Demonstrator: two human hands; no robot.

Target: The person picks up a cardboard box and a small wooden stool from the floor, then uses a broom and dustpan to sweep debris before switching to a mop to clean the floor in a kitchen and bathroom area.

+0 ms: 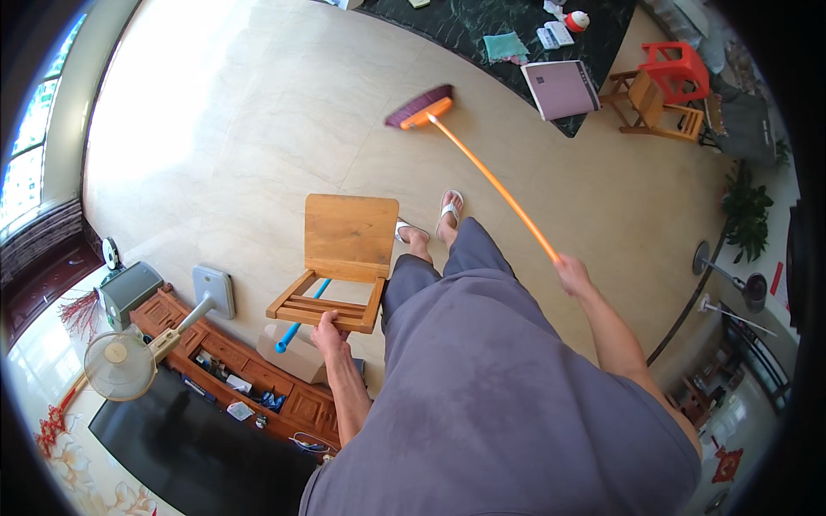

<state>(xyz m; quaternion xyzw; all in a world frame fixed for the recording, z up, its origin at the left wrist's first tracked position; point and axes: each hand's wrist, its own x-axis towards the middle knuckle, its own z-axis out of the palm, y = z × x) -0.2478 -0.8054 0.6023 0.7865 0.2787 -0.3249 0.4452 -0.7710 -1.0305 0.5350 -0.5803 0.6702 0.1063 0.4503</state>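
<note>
My left hand (330,334) grips the top rail of a small wooden chair (350,237), holding it beside my left leg; its flat seat panel points away from me. A blue pole (293,332) passes behind the chair's slats; whether I hold it too, I cannot tell. My right hand (571,274) is closed around the end of the orange handle of a broom (497,184). The broom's head (423,109), with dark purple bristles, rests on the tiled floor in front of my feet, near the dark marble table.
A dark marble table (464,29) bears a purple folder (563,89) and a green cloth (505,47). Right of it are a red plastic stool (677,68) and another wooden chair (648,103). A standing fan (120,366) and a wooden TV cabinet (226,361) stand at lower left.
</note>
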